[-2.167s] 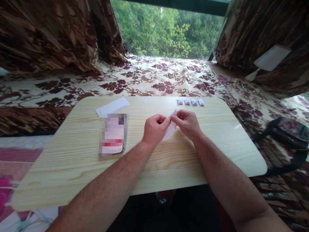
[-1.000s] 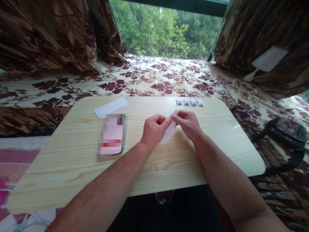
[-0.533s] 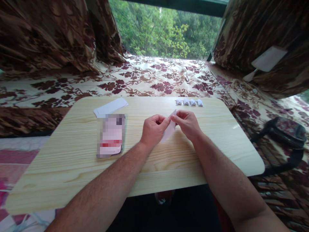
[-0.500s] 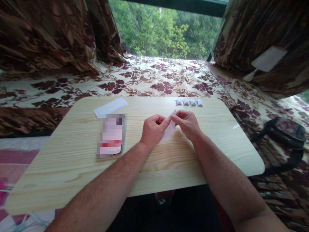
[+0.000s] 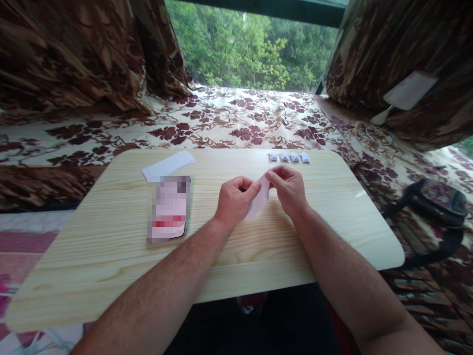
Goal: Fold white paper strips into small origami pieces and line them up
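Observation:
A folded strip of white paper [image 5: 260, 199] is held above the middle of the table, tilted with its lower end toward me. My left hand [image 5: 236, 198] pinches its left edge between thumb and fingers. At the upper right end, my right hand [image 5: 287, 186] is closed on the same paper, thumb against bent fingers. Beyond my hands, several small folded white paper pieces [image 5: 284, 157] stand in a row near the table's far edge. A stack of white paper strips [image 5: 169, 164] lies at the far left.
The light wood table [image 5: 118, 246] has rounded corners. A blurred-out phone-shaped item [image 5: 170, 209] lies left of my left forearm. A white lamp [image 5: 410, 90] stands by the right curtain, and a dark bag-like object [image 5: 439, 202] is beside the table's right side.
My right hand has turned slightly and shifted a little right along the paper's upper end. The paper now shows more of its face. My left hand keeps its grip.

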The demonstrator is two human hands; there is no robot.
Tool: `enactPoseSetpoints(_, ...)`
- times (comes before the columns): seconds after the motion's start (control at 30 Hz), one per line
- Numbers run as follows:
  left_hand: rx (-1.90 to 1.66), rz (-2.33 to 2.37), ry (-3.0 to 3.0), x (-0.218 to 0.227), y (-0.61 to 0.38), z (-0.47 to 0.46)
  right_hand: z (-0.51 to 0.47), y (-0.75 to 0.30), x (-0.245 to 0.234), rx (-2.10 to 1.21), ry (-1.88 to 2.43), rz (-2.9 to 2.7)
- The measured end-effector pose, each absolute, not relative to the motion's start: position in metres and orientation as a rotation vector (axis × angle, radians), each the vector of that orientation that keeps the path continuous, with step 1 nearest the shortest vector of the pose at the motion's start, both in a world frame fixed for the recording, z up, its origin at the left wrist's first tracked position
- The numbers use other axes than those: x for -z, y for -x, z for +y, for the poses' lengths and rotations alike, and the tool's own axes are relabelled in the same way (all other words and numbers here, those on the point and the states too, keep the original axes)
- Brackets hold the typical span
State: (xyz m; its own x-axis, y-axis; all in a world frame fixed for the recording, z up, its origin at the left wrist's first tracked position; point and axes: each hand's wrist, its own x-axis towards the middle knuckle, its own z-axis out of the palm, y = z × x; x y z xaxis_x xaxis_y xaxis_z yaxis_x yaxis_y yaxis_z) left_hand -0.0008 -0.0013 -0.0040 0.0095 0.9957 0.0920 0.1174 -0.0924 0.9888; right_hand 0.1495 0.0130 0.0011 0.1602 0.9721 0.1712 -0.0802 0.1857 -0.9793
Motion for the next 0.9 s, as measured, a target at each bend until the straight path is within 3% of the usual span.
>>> enactPoseSetpoints(0.9, -1.218, 1.252, -1.363, 0.0027, 0.0006, -0.0029, 0.0122, -0.1501, -0.0002, -1.029, 1.027, -1.123)
